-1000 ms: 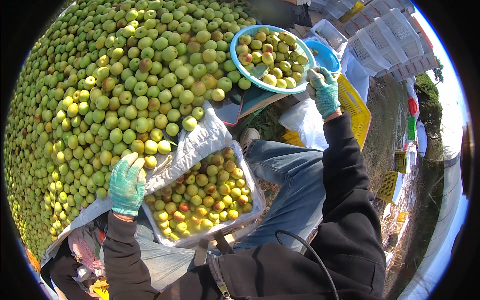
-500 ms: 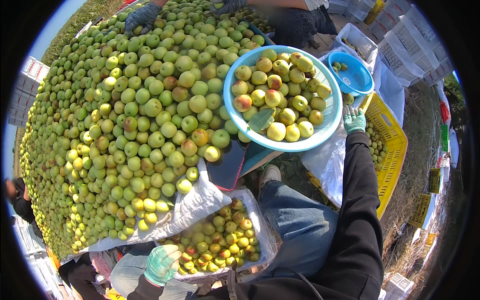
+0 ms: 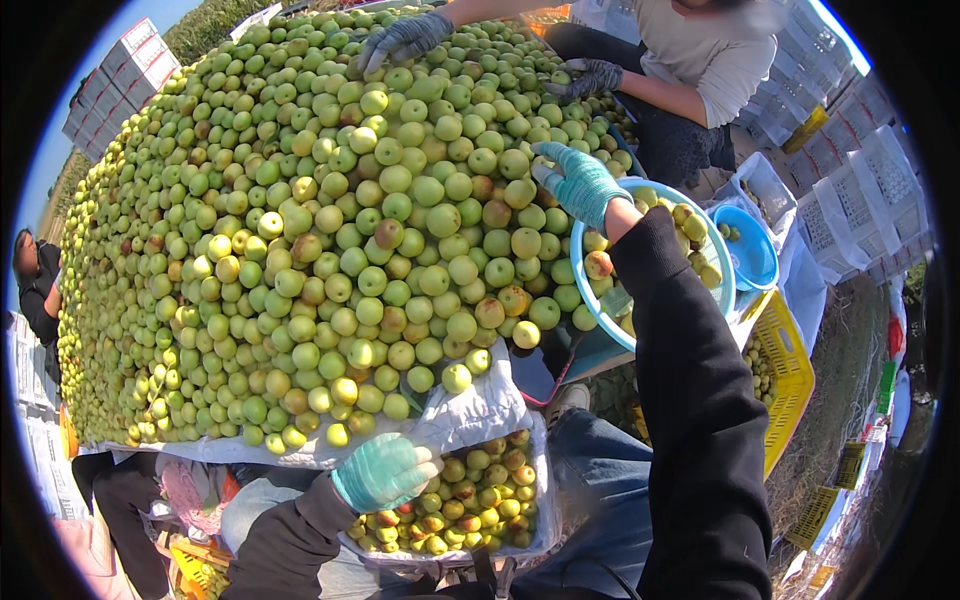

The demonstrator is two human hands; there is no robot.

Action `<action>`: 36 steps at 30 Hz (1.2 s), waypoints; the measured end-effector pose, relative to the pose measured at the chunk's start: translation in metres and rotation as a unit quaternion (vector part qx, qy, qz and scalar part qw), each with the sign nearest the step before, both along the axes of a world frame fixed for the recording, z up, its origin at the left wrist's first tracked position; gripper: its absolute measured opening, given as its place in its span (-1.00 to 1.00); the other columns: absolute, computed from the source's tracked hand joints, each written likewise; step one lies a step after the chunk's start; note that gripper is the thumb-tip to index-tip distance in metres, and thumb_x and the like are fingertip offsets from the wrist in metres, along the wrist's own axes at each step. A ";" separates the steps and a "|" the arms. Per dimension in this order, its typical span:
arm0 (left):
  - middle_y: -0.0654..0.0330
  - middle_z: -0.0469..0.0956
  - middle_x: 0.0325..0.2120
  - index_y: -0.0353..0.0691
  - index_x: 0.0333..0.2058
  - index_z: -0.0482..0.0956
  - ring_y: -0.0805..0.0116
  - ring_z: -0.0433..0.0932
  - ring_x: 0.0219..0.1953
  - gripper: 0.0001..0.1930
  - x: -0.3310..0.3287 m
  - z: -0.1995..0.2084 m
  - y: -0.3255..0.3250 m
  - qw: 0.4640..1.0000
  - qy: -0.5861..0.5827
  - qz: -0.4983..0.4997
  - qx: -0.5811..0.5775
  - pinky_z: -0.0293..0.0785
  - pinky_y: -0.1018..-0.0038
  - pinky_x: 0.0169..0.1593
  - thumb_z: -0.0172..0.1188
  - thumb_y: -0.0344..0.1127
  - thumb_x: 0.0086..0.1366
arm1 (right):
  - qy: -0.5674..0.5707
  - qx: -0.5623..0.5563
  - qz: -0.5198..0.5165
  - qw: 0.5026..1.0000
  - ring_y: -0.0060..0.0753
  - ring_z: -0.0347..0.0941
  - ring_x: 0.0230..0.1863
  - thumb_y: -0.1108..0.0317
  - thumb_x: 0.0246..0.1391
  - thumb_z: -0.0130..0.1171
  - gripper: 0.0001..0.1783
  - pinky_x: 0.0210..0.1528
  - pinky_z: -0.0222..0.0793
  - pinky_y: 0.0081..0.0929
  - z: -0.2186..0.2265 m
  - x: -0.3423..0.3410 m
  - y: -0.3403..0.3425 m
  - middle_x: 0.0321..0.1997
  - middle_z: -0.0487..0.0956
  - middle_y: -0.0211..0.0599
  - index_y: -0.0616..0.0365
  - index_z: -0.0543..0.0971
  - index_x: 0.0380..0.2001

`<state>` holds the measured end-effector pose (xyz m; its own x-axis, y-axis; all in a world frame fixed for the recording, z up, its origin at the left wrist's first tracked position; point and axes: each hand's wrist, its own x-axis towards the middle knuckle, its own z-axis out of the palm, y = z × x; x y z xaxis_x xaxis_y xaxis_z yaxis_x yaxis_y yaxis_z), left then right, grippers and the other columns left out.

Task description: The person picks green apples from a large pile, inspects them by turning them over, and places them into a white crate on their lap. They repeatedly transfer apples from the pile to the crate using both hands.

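Note:
My right hand [image 3: 582, 183], in a green-and-white knit glove, reaches over the far rim of a light-blue basket [image 3: 578, 250] toward a large heap of round green fruit [image 3: 330, 260] that look like jujubes. Its fingers are stretched out and slightly apart at the heap's edge. The basket holds greener and reddish fruit, partly hidden by my forearm. My left hand [image 3: 385, 472], gloved alike, hovers palm down by the heap's near edge, over the left side of a lined crate [image 3: 545, 500] of yellow-green and reddish fruit. Its fingers are extended, a little blurred; its palm is hidden.
Across the heap a co-worker's grey-gloved hands [image 3: 405, 40] rest at the fruit. A small blue basin [image 3: 748, 255] and a yellow crate [image 3: 785, 375] stand at the right. A dark flat device [image 3: 540, 372] lies by the heap's near edge. White crates [image 3: 870, 200] are stacked behind.
My right hand has moved from the yellow crate up and left, across the basket to the heap. My left hand has risen and opened from a curled shape. The view has shifted.

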<state>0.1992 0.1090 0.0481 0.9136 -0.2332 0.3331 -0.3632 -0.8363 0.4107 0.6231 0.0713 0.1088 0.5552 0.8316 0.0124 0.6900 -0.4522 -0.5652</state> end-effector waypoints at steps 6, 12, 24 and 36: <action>0.16 0.53 -0.11 -0.20 -0.15 0.58 0.27 0.54 -0.28 -0.65 -0.043 0.002 0.008 0.999 -0.012 0.036 0.008 0.45 0.39 -0.25 0.15 -0.35 0.02 | -0.170 -0.164 -0.002 0.972 0.02 0.43 0.05 0.16 -0.04 0.24 -0.43 0.07 0.35 -0.23 -0.020 0.007 0.090 0.04 0.48 0.03 0.15 0.41 0.04; 0.14 0.54 -0.12 -0.20 -0.16 0.58 0.22 0.56 -0.28 -0.66 -0.064 -0.003 0.015 0.996 -0.045 0.068 -0.028 0.50 0.37 -0.23 0.21 -0.34 0.01 | -0.147 0.074 -0.040 0.986 0.00 0.53 -0.25 0.07 0.01 0.20 -0.66 -0.15 0.43 -0.22 0.002 0.001 0.109 -0.34 0.60 -0.03 0.10 0.56 -0.30; 0.18 0.45 -0.03 -0.13 0.00 0.42 0.24 0.48 -0.08 -0.55 -0.084 -0.002 0.016 0.996 0.028 0.086 -0.021 0.43 0.33 -0.11 0.11 -0.21 0.10 | -0.526 0.021 0.194 0.828 -0.13 0.40 0.09 0.18 0.14 0.03 -0.69 0.01 0.41 -0.17 0.033 -0.112 0.313 -0.12 0.56 -0.27 -0.06 0.53 -0.07; 0.18 0.48 -0.10 -0.16 -0.13 0.49 0.27 0.50 -0.09 -0.69 -0.098 0.000 0.017 0.988 0.055 0.134 -0.053 0.45 0.39 -0.11 0.08 -0.22 0.15 | -0.414 -0.171 0.079 0.891 -0.02 0.37 0.16 -0.10 0.02 0.16 -0.32 0.12 0.34 -0.13 0.037 -0.084 0.326 0.18 0.41 -0.12 0.11 0.36 0.10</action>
